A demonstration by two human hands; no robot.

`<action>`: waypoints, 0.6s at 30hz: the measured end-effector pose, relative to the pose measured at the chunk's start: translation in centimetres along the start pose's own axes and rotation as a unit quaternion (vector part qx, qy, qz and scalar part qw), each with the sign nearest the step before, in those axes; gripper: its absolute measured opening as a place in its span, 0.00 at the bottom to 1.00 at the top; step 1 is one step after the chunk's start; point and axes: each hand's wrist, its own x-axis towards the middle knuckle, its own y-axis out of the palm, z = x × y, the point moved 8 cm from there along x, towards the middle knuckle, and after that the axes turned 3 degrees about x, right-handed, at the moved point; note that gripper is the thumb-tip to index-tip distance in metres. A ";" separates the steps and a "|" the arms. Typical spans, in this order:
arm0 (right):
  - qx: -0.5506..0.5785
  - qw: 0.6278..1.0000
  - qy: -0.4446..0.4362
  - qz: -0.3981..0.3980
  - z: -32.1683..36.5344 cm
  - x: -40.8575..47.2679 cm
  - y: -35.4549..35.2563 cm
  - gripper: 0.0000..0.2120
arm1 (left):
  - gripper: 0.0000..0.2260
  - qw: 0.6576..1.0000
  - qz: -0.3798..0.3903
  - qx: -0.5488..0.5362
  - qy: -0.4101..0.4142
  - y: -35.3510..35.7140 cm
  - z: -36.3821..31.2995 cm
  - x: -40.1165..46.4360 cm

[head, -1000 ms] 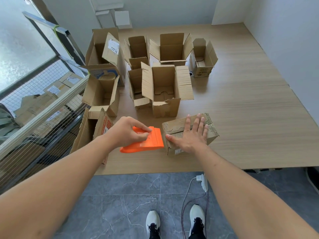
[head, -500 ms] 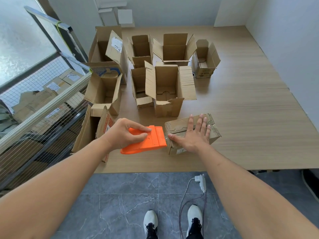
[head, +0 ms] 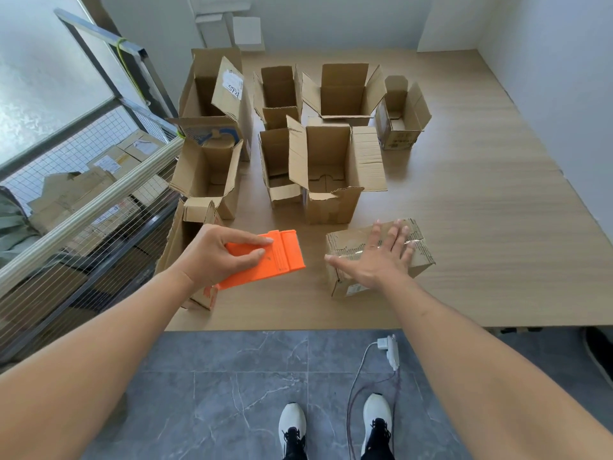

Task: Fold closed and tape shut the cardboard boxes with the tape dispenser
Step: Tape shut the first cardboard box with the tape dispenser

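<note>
A small closed cardboard box (head: pixel 421 258) lies near the table's front edge, with clear tape shining across its top. My right hand (head: pixel 381 257) rests flat on that box, fingers spread. My left hand (head: pixel 219 252) grips the orange tape dispenser (head: pixel 275 258), held a short gap to the left of the box and not touching it. Several open cardboard boxes (head: pixel 331 174) stand behind with flaps up.
The wooden table (head: pixel 481 210) has bare surface to the right of the boxes. A metal railing with wire mesh (head: pixel 83 207) runs along the left. A tall open box (head: pixel 185 240) stands at the table's left edge. A white charger and cable (head: pixel 388 350) hang below the front edge.
The orange dispenser has drawn back to the left, away from the small box's end. My right hand stays pressed on the box top.
</note>
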 end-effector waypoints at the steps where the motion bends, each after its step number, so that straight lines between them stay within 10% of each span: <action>1: 0.002 1.000 0.011 -0.009 0.3 0.0 0.1 0.74 | 0.16 1.000 -0.002 -0.008 -0.002 0.1 0.1 0.0; 7: -0.030 0.997 0.014 -0.067 1.9 -0.1 0.8 0.71 | 0.15 0.996 -0.013 -0.078 -0.028 0.3 1.0 -0.1; 18: -0.072 0.959 -0.273 0.018 1.8 -0.7 -0.3 0.67 | 0.28 0.991 0.094 -0.091 0.005 2.6 -2.0 0.8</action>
